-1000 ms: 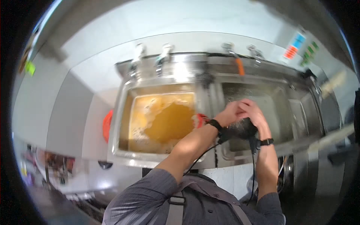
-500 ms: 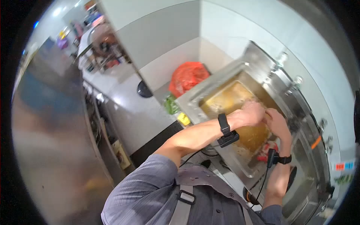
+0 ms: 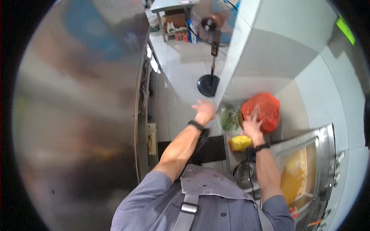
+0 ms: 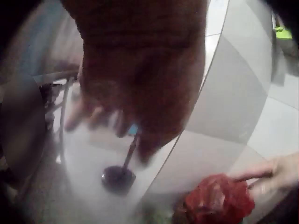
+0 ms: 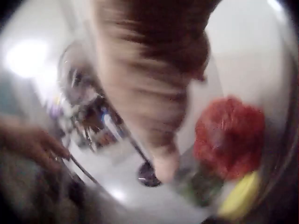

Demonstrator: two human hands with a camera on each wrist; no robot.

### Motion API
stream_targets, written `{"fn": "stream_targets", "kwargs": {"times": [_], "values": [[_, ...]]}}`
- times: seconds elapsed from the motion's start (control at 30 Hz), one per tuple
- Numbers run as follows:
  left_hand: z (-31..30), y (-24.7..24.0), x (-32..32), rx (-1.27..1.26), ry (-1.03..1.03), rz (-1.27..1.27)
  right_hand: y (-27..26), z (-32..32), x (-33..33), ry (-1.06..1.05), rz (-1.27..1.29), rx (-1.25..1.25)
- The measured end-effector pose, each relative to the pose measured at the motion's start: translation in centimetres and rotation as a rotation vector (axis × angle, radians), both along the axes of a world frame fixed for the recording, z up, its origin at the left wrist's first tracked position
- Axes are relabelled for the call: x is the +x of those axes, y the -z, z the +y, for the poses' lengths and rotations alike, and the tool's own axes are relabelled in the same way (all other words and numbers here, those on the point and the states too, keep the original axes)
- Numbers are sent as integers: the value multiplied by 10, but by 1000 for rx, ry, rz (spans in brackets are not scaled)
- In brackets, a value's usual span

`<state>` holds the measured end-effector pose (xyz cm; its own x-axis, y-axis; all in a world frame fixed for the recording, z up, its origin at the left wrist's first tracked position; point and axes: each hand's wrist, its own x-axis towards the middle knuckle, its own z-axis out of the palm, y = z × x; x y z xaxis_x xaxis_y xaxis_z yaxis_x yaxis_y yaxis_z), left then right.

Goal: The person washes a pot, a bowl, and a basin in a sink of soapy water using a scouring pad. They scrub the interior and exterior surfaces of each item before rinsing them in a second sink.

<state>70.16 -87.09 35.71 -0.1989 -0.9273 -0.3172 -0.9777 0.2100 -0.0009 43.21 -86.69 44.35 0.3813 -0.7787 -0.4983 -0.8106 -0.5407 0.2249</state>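
Note:
My left hand (image 3: 204, 111) is in the air over the tiled floor, fingers spread and holding nothing. In the left wrist view that hand (image 4: 140, 84) is dark, its fingers pointing down. My right hand (image 3: 253, 129) has its fingers extended in front of a red plastic bag (image 3: 268, 109), just above a yellow packet (image 3: 241, 143); whether it touches either cannot be made out. Green vegetables in a clear bag (image 3: 230, 118) lie left of it. The right wrist view is blurred: the hand (image 5: 145, 79), the red bag (image 5: 229, 137) and the yellow packet (image 5: 239, 196) appear.
At the right is a steel sink (image 3: 322, 154) with yellowish liquid (image 3: 293, 177) in it. A large steel surface (image 3: 77, 115) fills the left side. Ahead stands a fan on a round black base (image 3: 208, 85), beside a wall edge. A metal pot (image 3: 243, 173) is near the body.
The view has turned left, away from the sinks. Both hands, together over a sink earlier, have separated; the left is over the floor and the right by the red bag.

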Motion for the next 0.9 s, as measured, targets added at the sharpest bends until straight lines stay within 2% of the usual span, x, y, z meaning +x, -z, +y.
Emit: {"fn": "stream_targets", "kwargs": {"times": [0.03,0.07,0.13,0.2,0.27,0.33,0.4,0.47,0.53,0.6,0.67,0.73,0.8,0.87,0.9], "values": [[11,5,32,28,-316,357,38,-12,12,174,-246,109],[29,8,58,-215,-411,549,65,-29,22,331,-489,224],[17,54,123,74,-516,445,81,-41,28,242,-490,231],[3,97,171,-135,-512,481,99,-64,47,245,-394,250],[-3,85,199,-147,-633,491,137,-82,49,255,-418,309],[-31,85,231,-94,-626,437,142,-95,67,261,-281,276],[-66,85,259,-26,-614,380,246,-135,49,187,-312,384],[-102,87,286,-169,-660,453,261,-158,58,171,-256,515],[-145,87,319,-157,-677,471,278,-175,69,166,-299,543],[-193,93,357,-142,-682,494,286,-203,84,167,-372,601],[-231,112,397,-81,-616,482,276,-222,113,389,-361,637],[-270,98,420,-48,-635,431,272,-256,138,444,-373,692],[-299,100,433,-103,-619,519,265,-284,157,523,-409,743],[-328,110,437,-97,-430,456,258,-317,173,472,-418,729],[-347,101,437,-94,-381,449,274,-330,175,491,-455,683]]}}
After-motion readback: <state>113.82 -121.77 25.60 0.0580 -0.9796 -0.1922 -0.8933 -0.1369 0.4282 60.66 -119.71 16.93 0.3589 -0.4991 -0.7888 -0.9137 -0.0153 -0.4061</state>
